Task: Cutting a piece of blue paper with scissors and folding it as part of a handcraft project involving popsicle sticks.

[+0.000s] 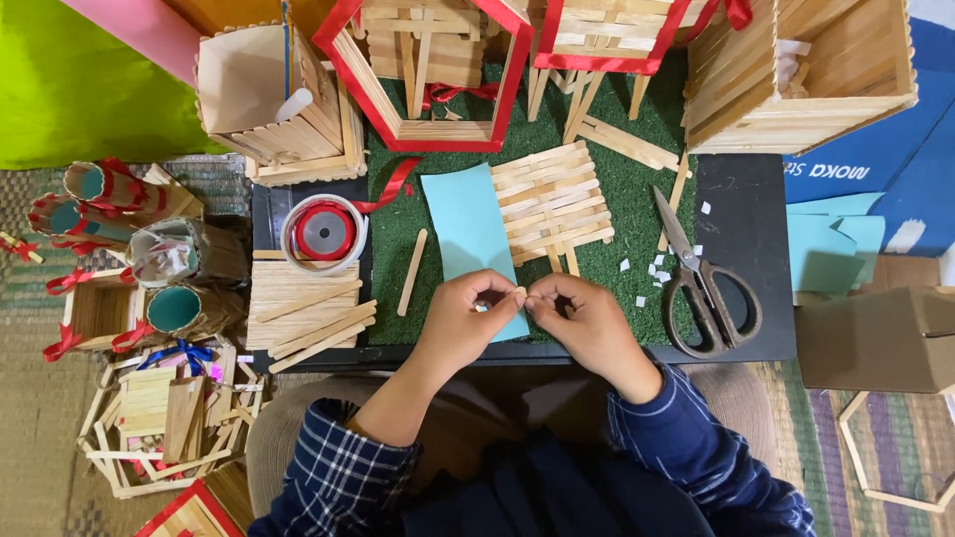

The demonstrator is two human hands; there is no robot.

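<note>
My left hand [470, 316] and my right hand [585, 320] meet fingertip to fingertip over the near edge of a green mat [637, 199]. Together they pinch a tiny white scrap [518, 294], too small to identify. Just beyond them lies a light blue paper strip [468, 229], its near end under my left fingers. A panel of wooden craft sticks [550, 204] lies beside the strip on the right. A single loose craft stick [412, 271] rests left of the strip.
Scissors [701, 278] lie open on the black board [746, 199] at right, with small white paper bits nearby. A red ribbon spool [324, 231] and stacked craft sticks [303, 308] sit at left. Stick-built boxes [796, 70] and red-edged frames [428, 75] stand at the back.
</note>
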